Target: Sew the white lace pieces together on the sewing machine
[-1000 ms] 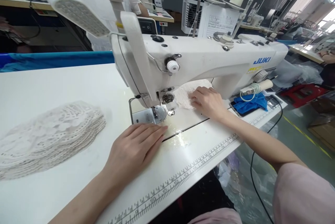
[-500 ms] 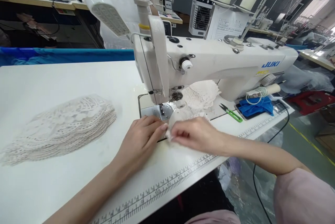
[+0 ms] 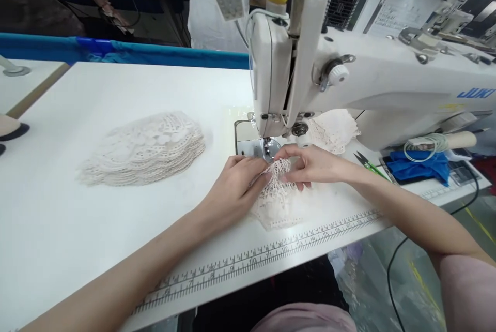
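Observation:
A cream lace piece [image 3: 277, 195] lies gathered on the table just in front of the sewing machine's needle area [image 3: 267, 148]. My left hand [image 3: 244, 179] presses on its left edge, thumb and fingers closed on the lace. On the other side my right hand [image 3: 306, 164] pinches the upper right edge, its index finger close to the presser foot. The lower part of the lace spreads toward the ruler edge. Left of my hands rests a stack of similar lace pieces [image 3: 151, 151]. More lace [image 3: 335, 130] lies behind the needle, under the machine arm.
The white sewing machine [image 3: 368, 68] spans the right side. Green thread snips [image 3: 372, 166], a blue cloth [image 3: 418, 164] and a thread cone [image 3: 461, 139] lie at the right. A printed ruler [image 3: 248, 265] runs along the front edge. A person in white [image 3: 213, 16] is across the table.
The view has shifted, so the machine appears further right and nearer. The lace between my hands is now spread toward me, and my right hand has changed from a closed fist to a pinch.

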Motion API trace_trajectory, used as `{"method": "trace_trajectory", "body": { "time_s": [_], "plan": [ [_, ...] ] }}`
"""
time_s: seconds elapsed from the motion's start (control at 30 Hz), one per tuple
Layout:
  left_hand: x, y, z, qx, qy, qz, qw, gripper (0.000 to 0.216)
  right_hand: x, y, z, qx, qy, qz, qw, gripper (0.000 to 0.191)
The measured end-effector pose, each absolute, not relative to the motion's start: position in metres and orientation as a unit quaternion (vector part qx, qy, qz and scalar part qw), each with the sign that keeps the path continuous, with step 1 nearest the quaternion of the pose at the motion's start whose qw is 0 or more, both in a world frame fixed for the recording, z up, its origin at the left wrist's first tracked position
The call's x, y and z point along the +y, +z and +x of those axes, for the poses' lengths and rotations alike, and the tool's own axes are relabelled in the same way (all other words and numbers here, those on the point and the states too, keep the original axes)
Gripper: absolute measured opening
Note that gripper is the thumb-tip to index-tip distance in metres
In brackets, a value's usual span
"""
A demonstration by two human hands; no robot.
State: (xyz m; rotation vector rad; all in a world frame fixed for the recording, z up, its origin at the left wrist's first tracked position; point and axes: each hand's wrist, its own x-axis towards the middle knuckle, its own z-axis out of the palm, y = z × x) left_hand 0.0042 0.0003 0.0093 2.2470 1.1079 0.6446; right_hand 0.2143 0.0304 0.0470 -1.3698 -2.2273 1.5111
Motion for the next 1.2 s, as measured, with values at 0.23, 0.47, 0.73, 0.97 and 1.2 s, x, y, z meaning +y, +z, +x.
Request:
{"method": "trace_trajectory", "body": {
  "time_s": [0.23, 0.47, 0.73, 0.97, 1.2],
  "plan": [
    [0.001, 0.007, 0.005, 0.462, 0.272, 0.816, 0.216, 0.023, 0.027, 0.031, 0.207, -0.714, 0.503, -0.454, 0.179, 0.007],
    [0.001, -0.001, -0.001, 0.377, 0.348, 0.858, -0.019, 0.009, 0.015, 0.014, 0.214, -0.836, 0.273, -0.358, 0.314, 0.01],
    [0.001, -0.002, -0.006, 0.327, 0.349, 0.877, -0.049, 0.012, 0.011, 0.009, 0.213, -0.891, 0.115, -0.289, 0.33, 0.013],
    [0.0, -0.001, -0.004, 0.332, 0.351, 0.875, -0.031, 0.012, 0.011, 0.011, 0.214, -0.906, 0.097, -0.246, 0.33, 0.016],
    [-0.001, 0.001, -0.003, 0.325, 0.36, 0.874, -0.031, 0.009, 0.011, 0.009, 0.213, -0.907, 0.075, -0.257, 0.326, 0.017]
  ]
}}
